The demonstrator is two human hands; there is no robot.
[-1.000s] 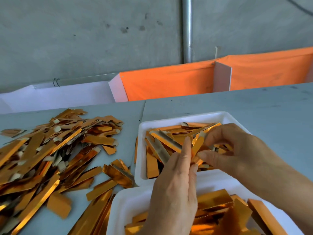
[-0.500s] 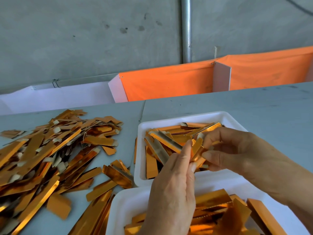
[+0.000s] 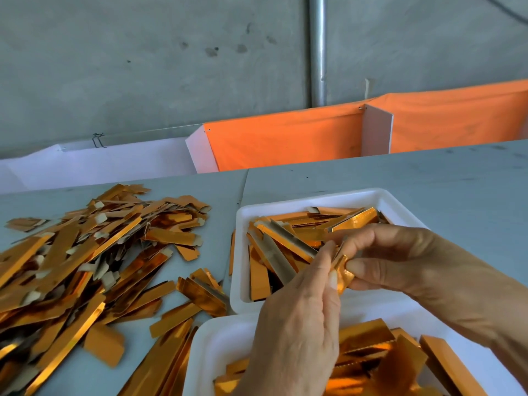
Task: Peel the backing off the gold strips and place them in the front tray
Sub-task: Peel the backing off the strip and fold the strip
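Where the near edge of the grey table [image 3: 428, 178] cuts the view, a white near tray [image 3: 217, 341] holds wide gold pieces. Above it the left hand [image 3: 297, 335] and right hand [image 3: 400, 261] meet, each pinching one small gold strip [image 3: 341, 270] between thumb and fingertips, fingers closed on it; whether its backing is off cannot be told. Beyond the hands, the white front tray [image 3: 323, 197] holds a layer of gold strips. Toward the left edge lies a loose pile of strips [image 3: 85, 252], many with pale tabs. Past the far edge stand white and orange partition panels [image 3: 285, 138], then a grey concrete wall [image 3: 143, 67] with a vertical metal pipe [image 3: 317, 50]. No writing is legible anywhere.
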